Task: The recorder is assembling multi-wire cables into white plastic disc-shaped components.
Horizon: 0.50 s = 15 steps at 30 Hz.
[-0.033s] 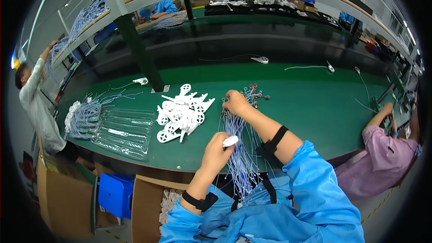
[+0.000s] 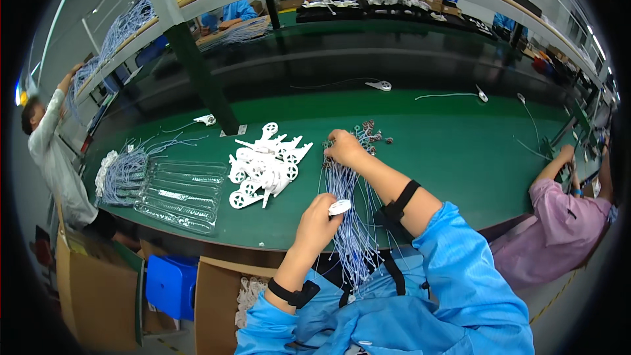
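Note:
A small white plastic housing (image 2: 340,207) with a rounded end is pinched in my left hand (image 2: 315,223), at the left side of a bundle of thin pale-blue cables (image 2: 353,236). The bundle lies over the table's near edge, and its loose ends hang toward my lap. My right hand (image 2: 346,150) is closed at the bundle's far end, its fingertips on a cable beside several small round metallic ends (image 2: 369,133). Its palm hides part of what it grips. Left of the bundle lies a heap of white plastic housings (image 2: 266,164) with spoked round ends.
A clear ribbed tray (image 2: 179,194) and more cables with white parts (image 2: 123,174) lie left on the green table (image 2: 420,177). A shelf post (image 2: 204,82) rises behind. Single corded housings (image 2: 380,85) lie farther back. A co-worker in pink (image 2: 559,230) works at right.

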Motion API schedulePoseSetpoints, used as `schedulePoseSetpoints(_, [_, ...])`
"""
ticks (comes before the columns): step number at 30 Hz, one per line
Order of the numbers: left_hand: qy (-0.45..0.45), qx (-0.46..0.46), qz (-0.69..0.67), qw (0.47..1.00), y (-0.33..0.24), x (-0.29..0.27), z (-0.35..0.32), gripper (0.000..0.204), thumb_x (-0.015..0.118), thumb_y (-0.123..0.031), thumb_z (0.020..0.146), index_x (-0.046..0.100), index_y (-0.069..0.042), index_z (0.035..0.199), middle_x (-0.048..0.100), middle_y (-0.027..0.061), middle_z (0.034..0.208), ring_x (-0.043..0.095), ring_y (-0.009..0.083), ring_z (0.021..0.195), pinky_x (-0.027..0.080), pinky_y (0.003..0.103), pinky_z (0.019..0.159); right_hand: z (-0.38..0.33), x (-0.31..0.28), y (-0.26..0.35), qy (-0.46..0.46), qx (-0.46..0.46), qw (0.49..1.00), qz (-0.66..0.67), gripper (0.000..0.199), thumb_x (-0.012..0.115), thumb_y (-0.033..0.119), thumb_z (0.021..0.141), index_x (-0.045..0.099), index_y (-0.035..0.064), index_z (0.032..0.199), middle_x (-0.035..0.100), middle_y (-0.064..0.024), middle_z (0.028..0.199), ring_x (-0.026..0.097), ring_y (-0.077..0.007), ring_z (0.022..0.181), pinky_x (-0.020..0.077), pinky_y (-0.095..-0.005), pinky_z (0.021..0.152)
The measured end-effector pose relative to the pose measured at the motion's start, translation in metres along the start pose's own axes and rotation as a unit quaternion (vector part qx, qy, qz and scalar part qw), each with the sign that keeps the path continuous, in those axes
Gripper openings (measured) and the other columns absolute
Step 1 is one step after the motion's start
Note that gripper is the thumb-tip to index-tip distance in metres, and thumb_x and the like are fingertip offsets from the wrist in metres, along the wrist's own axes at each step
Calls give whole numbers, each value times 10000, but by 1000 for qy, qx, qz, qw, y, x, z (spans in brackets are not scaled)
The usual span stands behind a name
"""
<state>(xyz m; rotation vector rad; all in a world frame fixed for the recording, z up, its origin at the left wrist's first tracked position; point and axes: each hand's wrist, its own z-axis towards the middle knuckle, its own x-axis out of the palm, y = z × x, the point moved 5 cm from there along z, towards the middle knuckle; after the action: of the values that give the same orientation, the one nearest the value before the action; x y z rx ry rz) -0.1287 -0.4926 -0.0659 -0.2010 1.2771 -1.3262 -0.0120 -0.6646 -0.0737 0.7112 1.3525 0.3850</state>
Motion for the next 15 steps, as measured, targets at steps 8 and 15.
schedulePoseSetpoints(8, [35, -29, 78, 996, -5, 6, -3, 147, 667, -90, 785, 564, -7, 847, 590, 155, 839, 590, 346, 757, 469, 398, 657, -3, 2, 12, 80, -124, 984, -103, 391, 692, 48, 724, 610, 18, 1105, 637, -210, 1066, 606, -346, 1027, 489, -385, 888])
schedulePoseSetpoints(15, [24, -4, 44, 999, -10, 6, -6, 137, 674, -88, 784, 570, -19, 840, 586, 150, 804, 588, 334, 733, 463, 393, 638, -18, -25, 24, -5, -150, 989, -9, 381, 598, -9, 733, 591, 7, 1114, 665, -197, 923, 659, -312, 848, 525, -378, 772])
